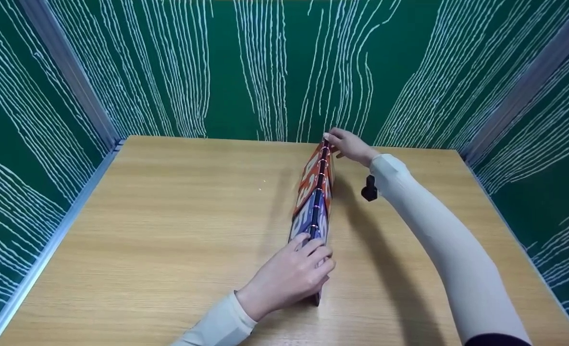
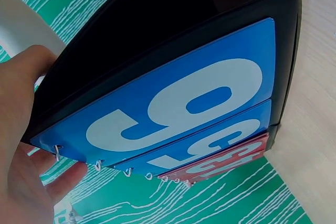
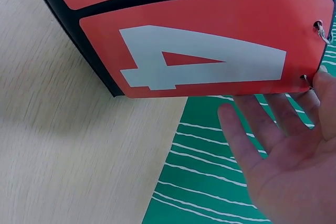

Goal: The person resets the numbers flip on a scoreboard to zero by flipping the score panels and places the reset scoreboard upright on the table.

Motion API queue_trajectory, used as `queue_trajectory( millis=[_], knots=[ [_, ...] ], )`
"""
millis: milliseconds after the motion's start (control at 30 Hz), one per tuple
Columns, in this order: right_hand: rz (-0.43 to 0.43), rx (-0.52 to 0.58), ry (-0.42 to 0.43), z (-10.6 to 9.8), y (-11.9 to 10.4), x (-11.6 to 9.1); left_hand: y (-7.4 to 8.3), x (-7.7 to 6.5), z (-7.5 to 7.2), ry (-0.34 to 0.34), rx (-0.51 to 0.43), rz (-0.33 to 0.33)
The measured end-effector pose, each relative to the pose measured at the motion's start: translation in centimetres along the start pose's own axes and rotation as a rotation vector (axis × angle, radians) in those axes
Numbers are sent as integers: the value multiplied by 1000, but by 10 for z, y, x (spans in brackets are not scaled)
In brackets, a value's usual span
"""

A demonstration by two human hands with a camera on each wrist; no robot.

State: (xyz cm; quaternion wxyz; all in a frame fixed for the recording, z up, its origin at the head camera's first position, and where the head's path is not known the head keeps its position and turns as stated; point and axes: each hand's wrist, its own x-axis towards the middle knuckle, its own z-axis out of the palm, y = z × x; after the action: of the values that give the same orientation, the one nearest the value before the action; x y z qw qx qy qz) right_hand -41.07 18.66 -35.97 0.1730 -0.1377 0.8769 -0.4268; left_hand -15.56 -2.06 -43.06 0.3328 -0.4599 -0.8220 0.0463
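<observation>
A tabletop flip scoreboard (image 1: 312,211) stands like a tent on the table, its ring-bound ridge running away from the person. Blue number cards are at the near end, red ones toward the far end. My left hand (image 1: 289,271) grips the near end of the ridge, thumb and fingers on opposite sides, beside a blue card (image 2: 241,45) in the left wrist view. At the far end, my right hand (image 1: 352,146) pinches the top corner. In the right wrist view, its thumb is by the ring of a red card (image 3: 252,72) marked 4, other fingers spread at the edge.
The wooden table (image 1: 179,230) stretches out on both sides of the scoreboard. Green walls (image 1: 227,72) with white wavy lines stand behind it and at both sides, with grey posts in the corners. A small black item (image 1: 369,188) hangs by the right cuff.
</observation>
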Motion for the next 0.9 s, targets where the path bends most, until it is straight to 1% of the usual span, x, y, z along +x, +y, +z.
queue_trajectory(
  millis=[100,200,433,567,667,767,900],
  knots=[
    [-7,-13,-2,0,-1,-1,0,0,-1,-1,0,-9],
    [-7,-14,3,0,1,2,1,1,-2,-4,0,-26],
    [-5,0,19,-1,24,22,0,1,-6,-8,-48,-68],
    [-13,3,27,-3,33,29,-2,1,-11,6,-78,-92],
    [-19,11,31,-3,36,31,-6,-1,-14,25,-129,-130],
    [-22,5,28,-3,36,31,-10,-7,-16,42,-205,-178],
    [-19,-9,28,-3,36,32,-17,-18,-16,43,-282,-267]
  ],
)
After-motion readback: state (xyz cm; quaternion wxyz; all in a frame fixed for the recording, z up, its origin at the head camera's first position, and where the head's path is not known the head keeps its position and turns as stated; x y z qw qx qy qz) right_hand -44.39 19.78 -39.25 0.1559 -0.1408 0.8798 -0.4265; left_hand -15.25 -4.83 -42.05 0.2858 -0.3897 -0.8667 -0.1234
